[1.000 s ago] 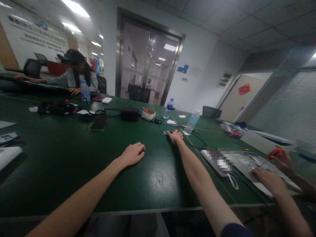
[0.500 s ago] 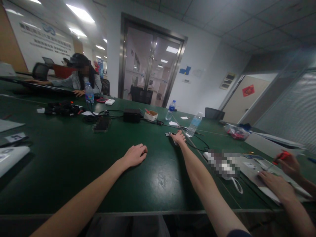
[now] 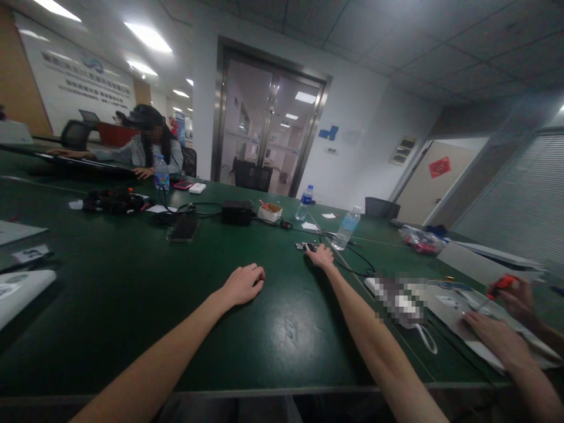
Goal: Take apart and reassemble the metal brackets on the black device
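My left hand point(image 3: 244, 284) rests palm down on the green table point(image 3: 264, 352). Its fingers are loosely bent, the thumb stands a little apart, and nothing shows in it. Farther forward and to the right, my right hand point(image 3: 322, 257) has its thumb against a small black-and-white object point(image 3: 311, 247), whose kind I cannot make out. The hand partly covers this object. Just left of it lies a small silvery piece point(image 3: 299, 246). A clear water bottle point(image 3: 347, 229) stands upright beyond my right hand, with black cables point(image 3: 359, 258) running past it.
A second bottle point(image 3: 305, 202), a small open box point(image 3: 270, 212) and a black power brick point(image 3: 238, 212) stand farther back. A dark phone-like slab point(image 3: 183, 228) lies left. At right, another person's hands point(image 3: 496, 329) hold a red screwdriver point(image 3: 502, 285). Another person point(image 3: 152, 141) sits far left.
The view has tipped slightly upward. My right hand has shifted a little, and more of the small black-and-white object shows at its thumb. My left hand stays on the table.
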Available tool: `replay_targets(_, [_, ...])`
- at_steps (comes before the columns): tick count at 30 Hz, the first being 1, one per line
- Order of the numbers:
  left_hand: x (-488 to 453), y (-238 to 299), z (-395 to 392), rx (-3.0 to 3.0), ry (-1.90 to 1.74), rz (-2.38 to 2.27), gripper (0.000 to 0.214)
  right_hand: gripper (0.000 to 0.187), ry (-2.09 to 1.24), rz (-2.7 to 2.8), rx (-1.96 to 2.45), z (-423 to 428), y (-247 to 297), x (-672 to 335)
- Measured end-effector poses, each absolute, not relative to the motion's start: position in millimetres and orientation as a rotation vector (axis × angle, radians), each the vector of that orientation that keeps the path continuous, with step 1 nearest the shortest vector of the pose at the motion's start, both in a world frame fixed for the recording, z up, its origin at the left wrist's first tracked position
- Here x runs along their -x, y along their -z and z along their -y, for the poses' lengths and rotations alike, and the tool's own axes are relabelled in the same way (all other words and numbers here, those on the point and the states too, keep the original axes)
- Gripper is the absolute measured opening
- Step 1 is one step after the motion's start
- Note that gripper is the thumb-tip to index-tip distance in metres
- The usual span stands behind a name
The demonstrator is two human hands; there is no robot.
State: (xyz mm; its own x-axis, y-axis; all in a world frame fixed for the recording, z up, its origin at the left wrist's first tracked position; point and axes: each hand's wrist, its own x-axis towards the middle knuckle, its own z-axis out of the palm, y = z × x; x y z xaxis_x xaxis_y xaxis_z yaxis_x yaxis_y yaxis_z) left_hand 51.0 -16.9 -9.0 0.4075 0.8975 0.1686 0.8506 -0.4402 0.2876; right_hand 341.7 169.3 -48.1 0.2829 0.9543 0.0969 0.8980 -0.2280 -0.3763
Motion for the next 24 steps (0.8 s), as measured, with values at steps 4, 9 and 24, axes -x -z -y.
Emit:
replay_targets(4, [-50.9,9.6,16.9,-2.517,-0.460,-1.570,0.022,0.049,-0.123,1.815,2.083,-153.5,51.5,-345.6])
replay_targets(9, [-50.1,8.5,18.2,-2.498,-0.455,-1.568,0.023,0.043,-0.077,1.756,2.085,-150.7,48.5,-343.0])
replay_targets(24, [-51.3,6.6,20.4,-2.479,-0.430,-1.575,0.024,0.034,-0.179,1.673,2.107,-147.1,35.5,-337.8])
